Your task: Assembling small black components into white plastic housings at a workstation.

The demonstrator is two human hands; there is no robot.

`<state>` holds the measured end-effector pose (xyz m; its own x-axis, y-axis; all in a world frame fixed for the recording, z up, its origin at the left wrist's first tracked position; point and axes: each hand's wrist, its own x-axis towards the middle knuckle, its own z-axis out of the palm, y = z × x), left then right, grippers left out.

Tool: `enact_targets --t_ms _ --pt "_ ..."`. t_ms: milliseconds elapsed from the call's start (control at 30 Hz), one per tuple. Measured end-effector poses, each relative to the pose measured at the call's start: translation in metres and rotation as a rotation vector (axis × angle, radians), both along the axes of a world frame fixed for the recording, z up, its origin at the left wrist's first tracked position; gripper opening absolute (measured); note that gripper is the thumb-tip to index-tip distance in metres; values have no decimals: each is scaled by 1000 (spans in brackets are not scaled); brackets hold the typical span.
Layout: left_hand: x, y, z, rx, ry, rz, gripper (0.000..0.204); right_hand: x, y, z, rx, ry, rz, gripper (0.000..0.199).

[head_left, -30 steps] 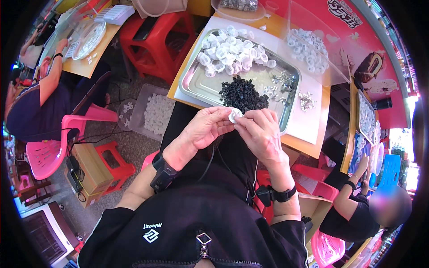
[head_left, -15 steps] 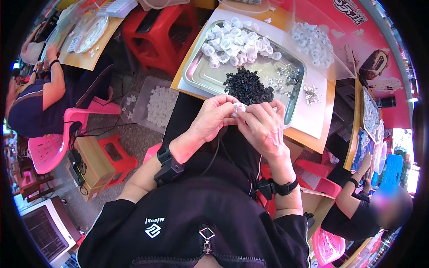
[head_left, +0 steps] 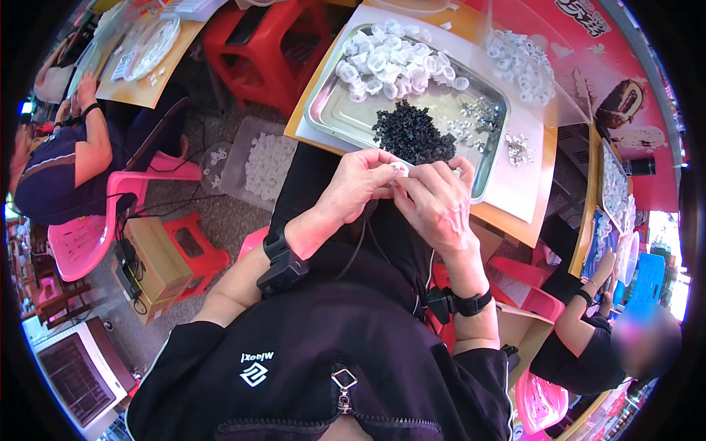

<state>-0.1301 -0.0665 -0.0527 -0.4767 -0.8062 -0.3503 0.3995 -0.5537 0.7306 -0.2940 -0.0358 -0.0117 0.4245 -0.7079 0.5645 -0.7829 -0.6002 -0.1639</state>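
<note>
My left hand and my right hand meet over my lap, fingertips pinched together on one small white ring-shaped part. Just beyond them a metal tray rests on the table edge. It holds a pile of white plastic rings, a heap of small black parts and some little silver pieces. Both wrists wear black bands.
A clear bag of white rings lies at the back right of the table. A clear tub of white parts stands on the floor left of my knees, near red stools. Seated people work at left and right.
The view has shifted a little, so the tray and hands sit lower in the picture. My hands stay together on the small white part, fingers working it.
</note>
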Motion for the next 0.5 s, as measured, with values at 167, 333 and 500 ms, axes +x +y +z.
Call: enact_targets --t_ms 167,333,500 --pt "-1 2 2 -21 -33 -6 12 -2 4 -3 66 -92 -36 25" --pt "-1 3 3 -12 -26 -36 12 -6 5 -7 92 -86 -29 32" --pt "4 2 4 2 -26 -113 17 -11 8 0 87 4 9 29"
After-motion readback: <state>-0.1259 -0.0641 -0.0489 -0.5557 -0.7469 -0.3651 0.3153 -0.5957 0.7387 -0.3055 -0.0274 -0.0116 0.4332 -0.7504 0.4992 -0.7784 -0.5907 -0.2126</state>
